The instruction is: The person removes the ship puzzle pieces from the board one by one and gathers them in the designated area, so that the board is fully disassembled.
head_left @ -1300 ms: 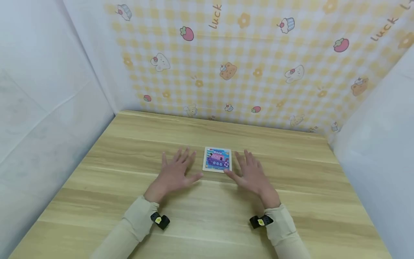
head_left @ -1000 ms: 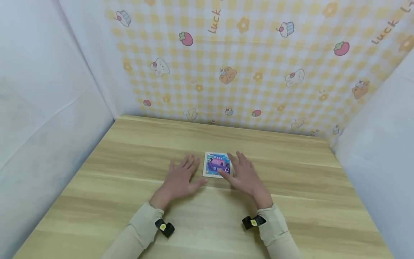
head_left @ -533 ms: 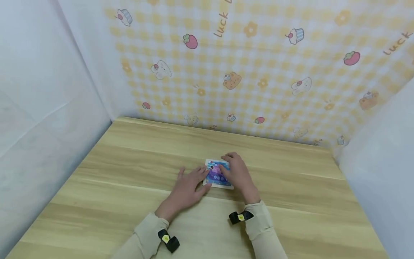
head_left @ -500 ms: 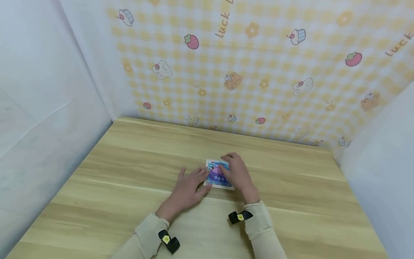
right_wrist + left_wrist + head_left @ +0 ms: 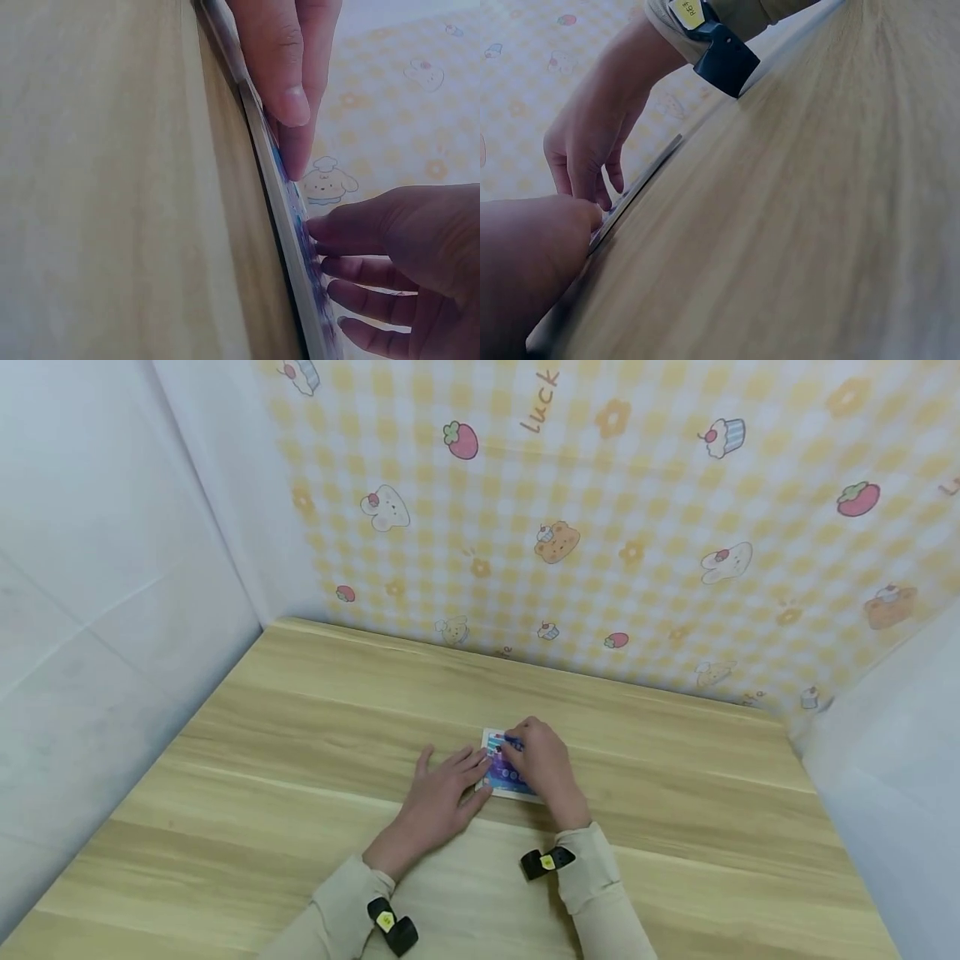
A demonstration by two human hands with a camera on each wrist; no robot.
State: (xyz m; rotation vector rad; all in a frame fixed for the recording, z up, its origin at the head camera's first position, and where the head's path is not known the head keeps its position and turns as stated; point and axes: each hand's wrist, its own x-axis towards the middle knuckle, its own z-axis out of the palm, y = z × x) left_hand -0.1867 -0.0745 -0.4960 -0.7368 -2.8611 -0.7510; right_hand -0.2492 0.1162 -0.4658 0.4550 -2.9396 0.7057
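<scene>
A small square picture puzzle (image 5: 504,781) with a pale frame and a purple and blue boat picture lies flat on the wooden table. My right hand (image 5: 547,764) reaches down over its upper right, fingers curled. Thumb and forefinger pinch a dark blue puzzle piece (image 5: 513,738) at the picture's top, partly covered by the fingers. My left hand (image 5: 437,797) lies palm down at the left, fingertips on the puzzle's left border and thumb by the near edge. In the right wrist view the left hand (image 5: 281,67) overlaps the frame, and the right fingertips (image 5: 330,262) meet the picture side.
The wood-grain table (image 5: 300,743) extends around the puzzle on all sides. Behind it hangs a yellow checked cloth (image 5: 502,518) with cartoon prints, and white panels (image 5: 97,610) close off both sides. Each wrist wears a black band (image 5: 547,862).
Both hands have come inward to the puzzle. The left fingers now rest on its border, and the right fingers have curled and pinched a piece at the top. The head view has shifted slightly.
</scene>
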